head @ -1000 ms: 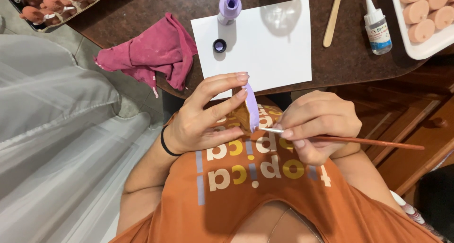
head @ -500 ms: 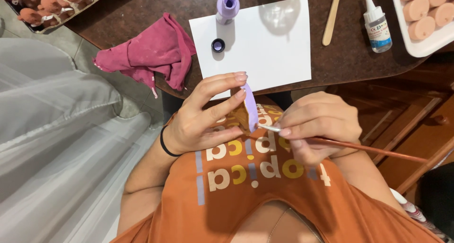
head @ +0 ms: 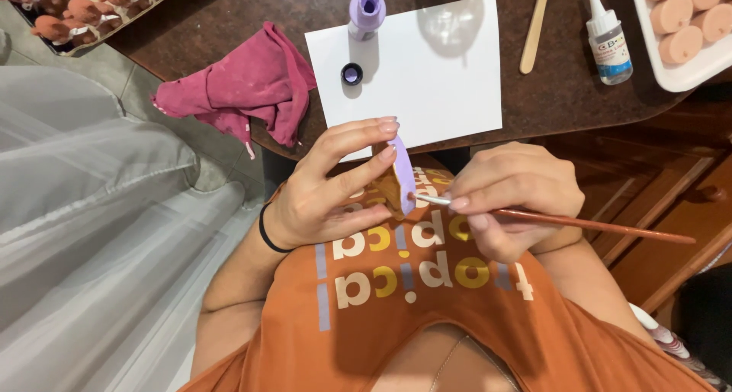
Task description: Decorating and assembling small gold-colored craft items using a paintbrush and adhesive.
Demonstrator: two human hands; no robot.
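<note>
My left hand (head: pixel 332 190) pinches a small flat piece (head: pixel 399 177) between fingertips and thumb; one face is lilac, the other brown. My right hand (head: pixel 515 197) grips a thin brown paintbrush (head: pixel 579 223), and its pale tip touches the lilac face of the piece. Both hands hover in front of my orange shirt, just below the table edge. On the table above lie a white paper sheet (head: pixel 442 79), an open lilac paint bottle (head: pixel 366 12) and its dark cap (head: pixel 351 74).
A crumpled magenta cloth (head: pixel 248 87) hangs over the table edge at left. A wooden stick (head: pixel 535 30) and a small glue bottle (head: pixel 608 37) lie right of the paper. A white tray (head: pixel 671 72) of pink round pieces sits at top right. Another tray (head: pixel 99 26) of pink figures is at top left.
The brush tip has shifted slightly along the lilac face. The left hand keeps the piece nearly still.
</note>
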